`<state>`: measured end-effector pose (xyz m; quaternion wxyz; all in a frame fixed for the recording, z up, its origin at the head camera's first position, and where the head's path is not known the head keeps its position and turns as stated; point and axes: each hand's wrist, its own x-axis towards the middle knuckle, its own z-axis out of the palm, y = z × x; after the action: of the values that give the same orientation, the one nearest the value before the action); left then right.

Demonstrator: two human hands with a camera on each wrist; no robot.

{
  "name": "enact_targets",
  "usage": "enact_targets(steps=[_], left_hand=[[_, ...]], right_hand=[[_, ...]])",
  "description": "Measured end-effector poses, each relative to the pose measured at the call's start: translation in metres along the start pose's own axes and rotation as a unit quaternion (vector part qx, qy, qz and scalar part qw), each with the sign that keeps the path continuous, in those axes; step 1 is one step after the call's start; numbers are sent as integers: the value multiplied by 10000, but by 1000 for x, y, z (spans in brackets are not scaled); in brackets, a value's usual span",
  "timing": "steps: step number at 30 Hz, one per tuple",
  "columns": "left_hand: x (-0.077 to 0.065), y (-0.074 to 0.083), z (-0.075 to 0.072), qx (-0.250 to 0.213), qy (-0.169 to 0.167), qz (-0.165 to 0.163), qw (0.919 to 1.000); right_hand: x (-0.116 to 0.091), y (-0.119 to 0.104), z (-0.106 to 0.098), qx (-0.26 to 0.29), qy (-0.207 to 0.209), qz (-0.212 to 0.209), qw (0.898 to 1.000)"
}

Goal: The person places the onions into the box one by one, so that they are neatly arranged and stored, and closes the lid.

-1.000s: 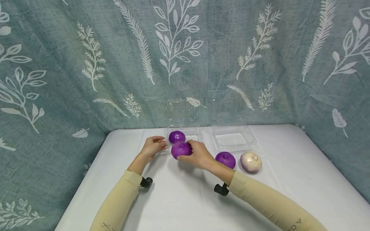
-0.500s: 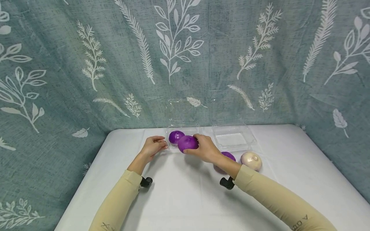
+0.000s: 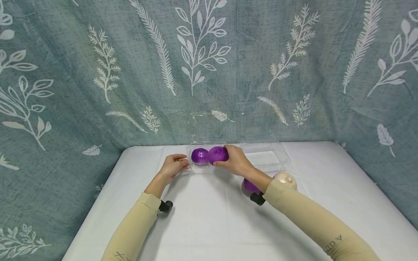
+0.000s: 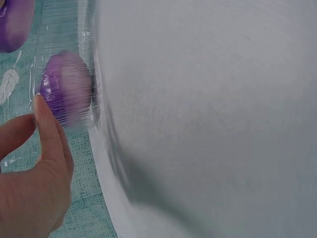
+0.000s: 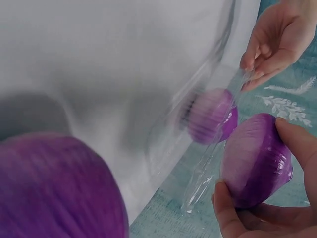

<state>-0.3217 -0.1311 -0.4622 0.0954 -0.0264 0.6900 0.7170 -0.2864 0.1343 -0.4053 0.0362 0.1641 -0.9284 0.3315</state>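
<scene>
My right hand (image 3: pixel 237 159) grips a purple onion (image 5: pixel 255 158) between thumb and fingers, over the right part of a clear plastic clamshell container (image 3: pixel 202 169). Another purple onion (image 3: pixel 199 156) sits in that container's left side; the two overlap in the head view. The container's lid (image 3: pixel 207 127) stands raised at the back. At the left end, my left hand (image 3: pixel 173 167) pinches the rim with thumb and fingertips, as the right wrist view (image 5: pixel 280 44) shows.
A second clear container (image 3: pixel 261 158) stands open to the right. Below my right forearm lies another purple onion (image 3: pixel 249 186), partly hidden, beside a pale onion (image 3: pixel 286 179), also partly covered by the sleeve. A leaf-patterned curtain (image 3: pixel 209 72) hangs behind the white table (image 3: pixel 202 224).
My right hand has carried the purple onion back and to the right, from in front of the left container to over its right part. My left hand has stayed at the rim.
</scene>
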Motion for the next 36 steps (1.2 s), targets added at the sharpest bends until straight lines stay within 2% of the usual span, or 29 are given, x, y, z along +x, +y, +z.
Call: enact_targets(steps=[16, 36], left_hand=[[0, 1, 0, 15, -34, -18, 10000], [0, 1, 2, -9, 37, -14, 10000]], right_hand=[[25, 12, 11, -1091, -32, 112, 9940], [44, 15, 28, -1763, -73, 174, 9841]])
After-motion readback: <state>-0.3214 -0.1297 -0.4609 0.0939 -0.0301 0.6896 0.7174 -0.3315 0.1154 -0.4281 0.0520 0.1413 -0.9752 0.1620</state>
